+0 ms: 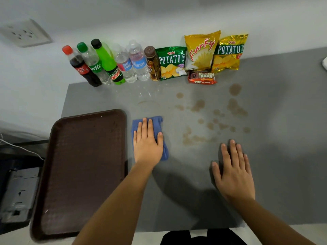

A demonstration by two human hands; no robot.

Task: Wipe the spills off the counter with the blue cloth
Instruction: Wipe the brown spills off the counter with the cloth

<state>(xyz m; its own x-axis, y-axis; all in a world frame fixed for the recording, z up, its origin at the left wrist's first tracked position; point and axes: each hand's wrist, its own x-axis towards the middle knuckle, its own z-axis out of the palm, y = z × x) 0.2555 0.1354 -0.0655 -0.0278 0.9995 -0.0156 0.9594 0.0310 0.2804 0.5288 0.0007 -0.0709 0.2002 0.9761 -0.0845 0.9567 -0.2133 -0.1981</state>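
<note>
The person's arms are bare from the lower edge of the view up to the wrists; no sleeve covers either forearm. The left hand (147, 144) and the right hand (233, 172) are also bare, with no glove, ring, watch or band to be seen. The fingernails are short and unpainted. At the bottom centre, a dark, black-looking garment (201, 237) shows on the person's body.
</note>
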